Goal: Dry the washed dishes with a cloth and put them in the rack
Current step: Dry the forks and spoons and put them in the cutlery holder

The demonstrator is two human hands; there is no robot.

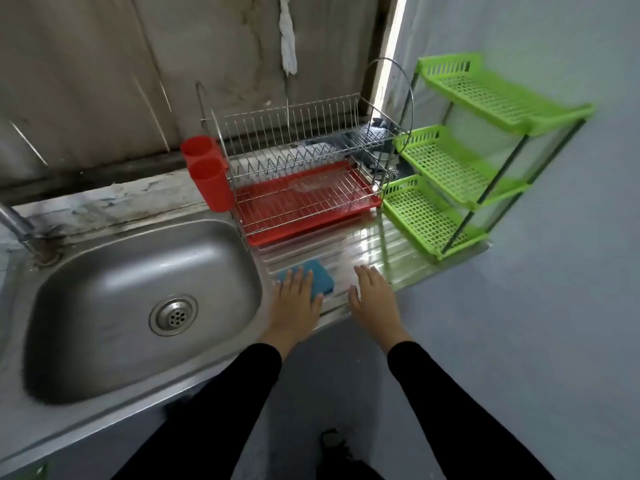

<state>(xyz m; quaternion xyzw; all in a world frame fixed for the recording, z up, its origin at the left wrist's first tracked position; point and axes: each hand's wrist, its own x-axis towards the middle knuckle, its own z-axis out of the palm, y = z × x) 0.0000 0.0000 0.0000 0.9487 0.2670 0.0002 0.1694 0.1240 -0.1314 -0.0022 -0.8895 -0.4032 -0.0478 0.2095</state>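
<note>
1. While both my arms reach up from the bottom of the frame in black sleeves, my left hand lies flat on a flat blue cloth pad just below the middle of the picture. Its fingers are straight and gripping nothing.
2. That cloth pad sits on the ridged steel draining board. Its far right corner shows past my fingertips.
3. My right hand rests palm down on the draining board just right of the pad. Its fingers are stretched out and slightly spread, and it holds nothing.
4. Above my hands, at the centre of the frame, stands the two-tier chrome wire dish rack. A red plastic drip tray lies under its lower tier.
5. A red plastic double cutlery holder hangs on the rack's left end.
6. Dark shapes show through the wires at the rack's upper right; I cannot tell what they are.
7. To the left, the stainless steel sink basin fills the lower left of the frame, with its round drain near its middle.
8. At the right, a bright green three-tier plastic shelf stands just beside the rack, against the pale blue wall.
9. At the top centre, a white twisted rag hangs on the wall.
</note>
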